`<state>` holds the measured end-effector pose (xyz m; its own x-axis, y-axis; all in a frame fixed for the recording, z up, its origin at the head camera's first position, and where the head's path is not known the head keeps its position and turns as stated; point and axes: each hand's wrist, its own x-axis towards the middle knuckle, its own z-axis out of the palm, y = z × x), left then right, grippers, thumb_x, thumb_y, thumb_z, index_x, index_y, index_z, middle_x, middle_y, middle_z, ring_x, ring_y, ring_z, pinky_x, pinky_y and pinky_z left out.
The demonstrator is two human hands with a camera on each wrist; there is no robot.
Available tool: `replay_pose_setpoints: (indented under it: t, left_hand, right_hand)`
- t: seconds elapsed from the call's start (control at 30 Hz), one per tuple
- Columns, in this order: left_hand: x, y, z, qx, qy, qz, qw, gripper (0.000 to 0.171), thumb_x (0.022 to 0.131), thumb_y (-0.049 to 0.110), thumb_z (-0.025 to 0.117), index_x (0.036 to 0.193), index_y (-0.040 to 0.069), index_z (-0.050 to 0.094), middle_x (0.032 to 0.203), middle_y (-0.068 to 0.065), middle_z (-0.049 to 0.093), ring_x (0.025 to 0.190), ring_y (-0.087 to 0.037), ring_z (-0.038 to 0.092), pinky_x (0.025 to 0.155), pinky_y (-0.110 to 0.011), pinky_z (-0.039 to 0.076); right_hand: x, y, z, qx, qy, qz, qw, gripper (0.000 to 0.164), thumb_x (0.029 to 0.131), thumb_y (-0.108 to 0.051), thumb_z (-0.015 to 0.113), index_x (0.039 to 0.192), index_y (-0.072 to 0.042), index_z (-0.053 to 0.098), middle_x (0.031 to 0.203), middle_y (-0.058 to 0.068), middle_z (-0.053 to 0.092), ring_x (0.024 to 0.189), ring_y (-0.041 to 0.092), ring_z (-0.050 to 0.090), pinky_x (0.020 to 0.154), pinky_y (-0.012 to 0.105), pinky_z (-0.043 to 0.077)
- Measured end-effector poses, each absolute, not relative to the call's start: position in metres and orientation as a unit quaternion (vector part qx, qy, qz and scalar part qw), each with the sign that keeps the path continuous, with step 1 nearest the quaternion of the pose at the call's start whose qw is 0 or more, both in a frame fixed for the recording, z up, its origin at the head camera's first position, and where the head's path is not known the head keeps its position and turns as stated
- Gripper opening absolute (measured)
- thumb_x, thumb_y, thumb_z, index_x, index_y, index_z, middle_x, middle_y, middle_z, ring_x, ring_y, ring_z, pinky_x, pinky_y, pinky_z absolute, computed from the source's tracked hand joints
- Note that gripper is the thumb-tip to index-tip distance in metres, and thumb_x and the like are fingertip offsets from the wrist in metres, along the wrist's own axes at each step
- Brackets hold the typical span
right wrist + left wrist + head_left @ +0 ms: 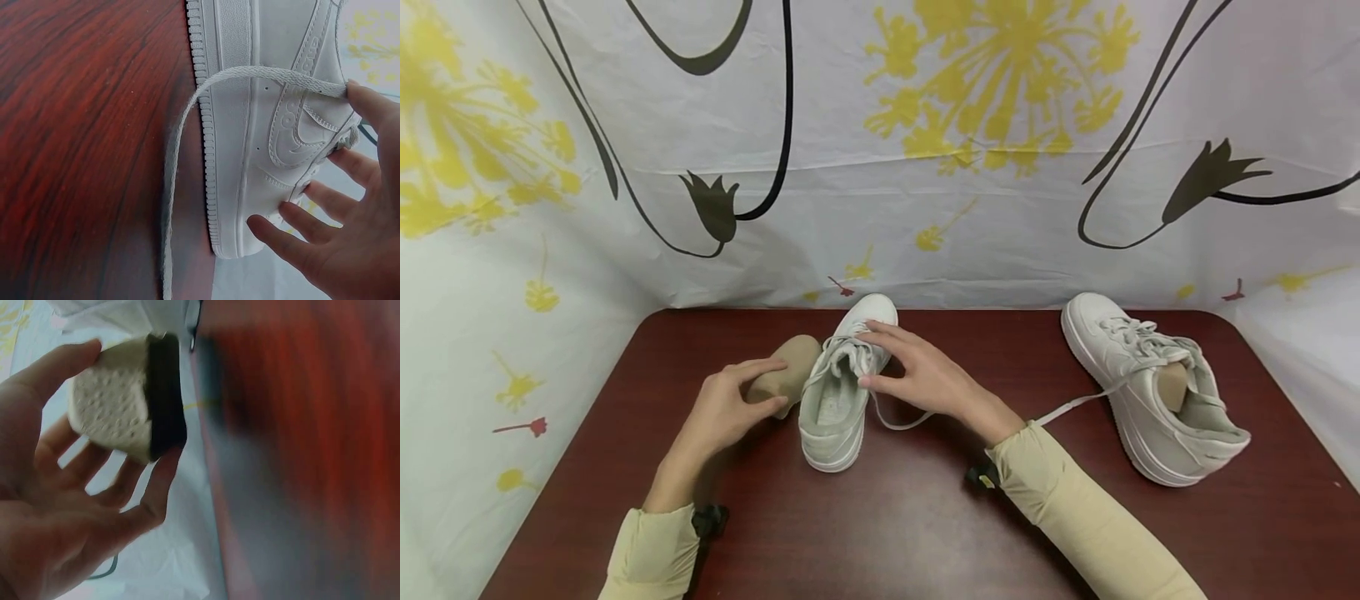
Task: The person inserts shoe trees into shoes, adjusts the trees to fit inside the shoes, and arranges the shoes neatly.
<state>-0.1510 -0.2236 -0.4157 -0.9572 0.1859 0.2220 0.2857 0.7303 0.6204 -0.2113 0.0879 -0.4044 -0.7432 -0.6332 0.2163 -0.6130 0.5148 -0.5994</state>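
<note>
A beige shoe insert [796, 364] with a dimpled end [112, 406] lies left of a white sneaker [837, 425]. My left hand [722, 408] grips the insert between the thumb on one side and the fingers on the other. The sneaker stands upright, toe toward the back wall, its opening bare inside. Over its laces my right hand [928, 375] is spread, fingers extended along the upper. In the right wrist view the thumb [369, 103] rests at a loose shoelace [250, 72] that hangs down the sneaker's side onto the table.
A second white sneaker [1120, 375] stands at the right of the dark red table [880, 533], with another beige insert [1171, 386] in it. Its loose lace [1078, 402] trails left toward my right sleeve. White flowered sheeting [880, 208] closes off the back and sides.
</note>
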Motion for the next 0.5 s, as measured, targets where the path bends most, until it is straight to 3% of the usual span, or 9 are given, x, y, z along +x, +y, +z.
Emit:
replay_pose_setpoints:
  t: [0.17, 0.5]
  left_hand:
    - [-0.1492, -0.2197, -0.4175, -0.110, -0.916, -0.367, 0.122, 0.044, 0.076, 0.018, 0.087, 0.118, 0.019, 0.074, 0.124, -0.001, 0.068, 0.116, -0.029, 0.060, 0.097, -0.045, 0.045]
    - [-0.1430, -0.2192, -0.4127, -0.099, -0.904, -0.394, 0.135, 0.045, 0.076, 0.022, 0.088, 0.118, 0.022, 0.074, 0.123, 0.005, 0.068, 0.113, -0.024, 0.058, 0.095, -0.043, 0.043]
  right_hand:
    - [-0.2119, 0.0879, -0.4052, -0.360, 0.868, -0.342, 0.014, 0.062, 0.091, -0.051, 0.067, 0.146, -0.026, 0.051, 0.156, 0.002, 0.038, 0.144, 0.021, 0.034, 0.114, 0.043, 0.032]
    - [-0.2137, 0.0878, -0.4078, -0.364, 0.865, -0.346, 0.007, 0.061, 0.091, -0.050, 0.068, 0.145, -0.026, 0.052, 0.155, 0.003, 0.040, 0.142, 0.023, 0.036, 0.114, 0.044, 0.032]
